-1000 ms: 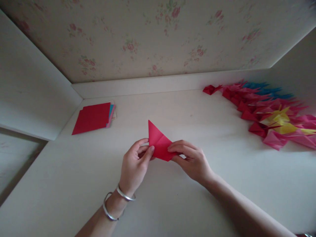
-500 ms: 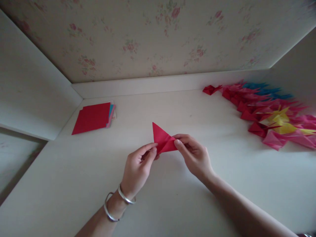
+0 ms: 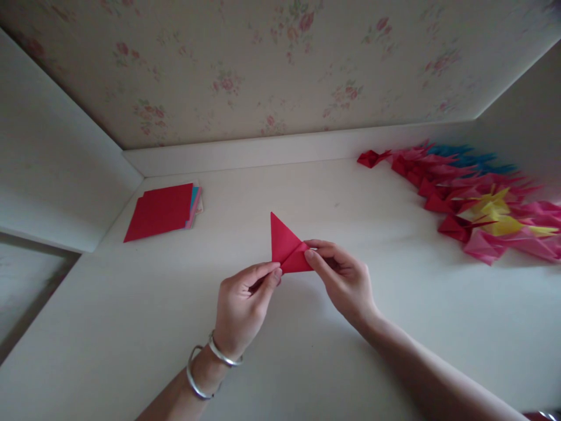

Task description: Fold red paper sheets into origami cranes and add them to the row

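A folded red origami paper (image 3: 286,241) is held between my two hands above the table, one sharp triangular point standing up and away from me. My left hand (image 3: 245,301) pinches its lower left corner between thumb and fingers. With thumb on top and fingers behind, my right hand (image 3: 344,278) grips the right end of the paper. A diagonal crease or flap edge runs between the two hands. The fingertips behind the paper are partly hidden.
A stack of square paper sheets (image 3: 160,211), red on top, lies at the back left of the white table (image 3: 245,204). Many folded paper cranes (image 3: 456,187) in red, pink, blue and yellow cluster at the right. A wall with a low ledge (image 3: 245,149) bounds the back.
The paper's flap now lies flatter, with a straighter diagonal edge. My left fingers have shifted slightly down at the lower corner. Both hands keep hold.
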`<state>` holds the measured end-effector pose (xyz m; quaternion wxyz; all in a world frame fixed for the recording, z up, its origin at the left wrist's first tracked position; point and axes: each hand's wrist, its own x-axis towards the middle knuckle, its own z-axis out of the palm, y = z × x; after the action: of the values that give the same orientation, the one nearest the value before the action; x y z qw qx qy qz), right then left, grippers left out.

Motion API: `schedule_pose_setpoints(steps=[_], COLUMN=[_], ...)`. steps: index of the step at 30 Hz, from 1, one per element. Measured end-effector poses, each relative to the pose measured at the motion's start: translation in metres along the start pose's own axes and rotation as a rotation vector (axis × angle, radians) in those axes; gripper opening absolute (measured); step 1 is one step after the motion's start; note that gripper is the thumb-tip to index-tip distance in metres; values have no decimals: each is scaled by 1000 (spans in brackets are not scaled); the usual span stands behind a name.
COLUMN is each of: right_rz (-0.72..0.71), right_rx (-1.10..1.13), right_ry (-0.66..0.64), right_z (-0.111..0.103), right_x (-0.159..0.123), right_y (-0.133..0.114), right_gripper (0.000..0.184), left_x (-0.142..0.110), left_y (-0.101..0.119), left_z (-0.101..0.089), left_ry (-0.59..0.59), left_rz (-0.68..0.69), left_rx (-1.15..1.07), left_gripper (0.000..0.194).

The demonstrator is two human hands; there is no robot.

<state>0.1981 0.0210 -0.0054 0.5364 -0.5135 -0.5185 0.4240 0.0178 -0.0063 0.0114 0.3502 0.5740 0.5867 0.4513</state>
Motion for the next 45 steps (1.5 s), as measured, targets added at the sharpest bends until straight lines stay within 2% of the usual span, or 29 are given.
schedule_pose_setpoints(steps=[4,11,16,20,25,34,40,45], right_rz=[62,101,97,88,95,115,253,296], right_rx=[137,138,161,182,170,207,115,44], right_ry=[2,31,26,9,-13,-50,-298,-312], right_z=[2,2,3,2,3,4,3,2], right_x=[-1,-1,-1,-1,-2,-1,0,1], right_y=[0,2,4,6,6,3,-2,-2], right_gripper=[12,12,12,12,13,16,39,56], left_x=[0,4,7,9,9,6,4,3], left_y=[-2,-5,-9,-8,-7,-10,-9,-5], left_z=[3,6,7,8,8,8,6,5], left_ry=[11,-9,-60,-152,-221,-168,-175,-176], left_rz=[-126,-190,-318,-393,-394,-293,-245,-221], left_rx=[-101,-293,-421,-506,-497,-353,-297,-254], left_gripper=[24,42,39,38,25,18,17,16])
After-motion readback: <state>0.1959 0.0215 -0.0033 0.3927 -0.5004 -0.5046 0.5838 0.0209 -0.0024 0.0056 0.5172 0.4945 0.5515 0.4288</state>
